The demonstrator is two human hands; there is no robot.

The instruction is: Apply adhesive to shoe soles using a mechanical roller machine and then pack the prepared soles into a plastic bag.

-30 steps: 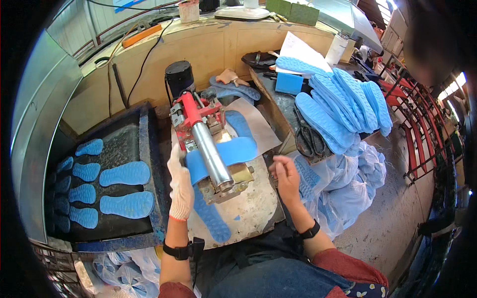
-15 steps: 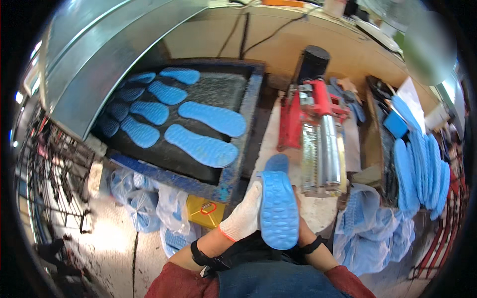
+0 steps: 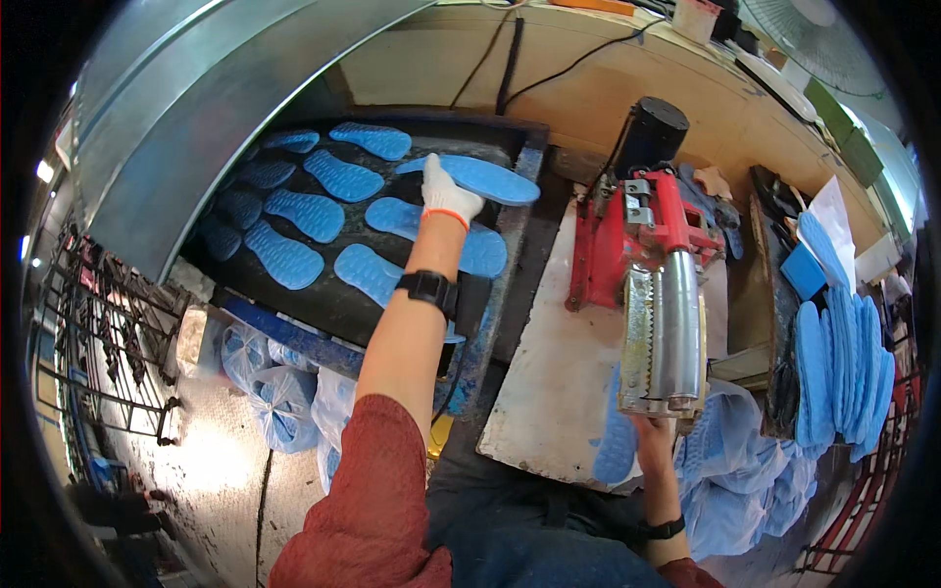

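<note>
My left hand [image 3: 451, 191], in a white glove with an orange cuff, grips one end of a textured blue shoe insole [image 3: 495, 183]. That insole is above a dark, blue-framed tray [image 3: 510, 284], where several more blue insoles [image 3: 282, 257] lie in rows. My bare right hand [image 3: 654, 443] is low by the front end of a red roller machine [image 3: 647, 225]. A second blue insole [image 3: 615, 436] is against the thumb side of this hand, which appears closed on its edge. The metal rollers [image 3: 676, 333] hide most of the right fingers.
A grey metal hood [image 3: 245, 98] overhangs the tray's left side. At right, a stack of blue insoles [image 3: 841, 363] stands beside a wooden-sided box [image 3: 760, 314]. Clear bags of blue pieces [image 3: 745, 470] sit below the machine. Black racks [image 3: 108, 343] line the left.
Both hands were together at my front with blue insoles. My left hand has gone up and left over the tray with one insole; my right hand has moved right, beside the rollers.
</note>
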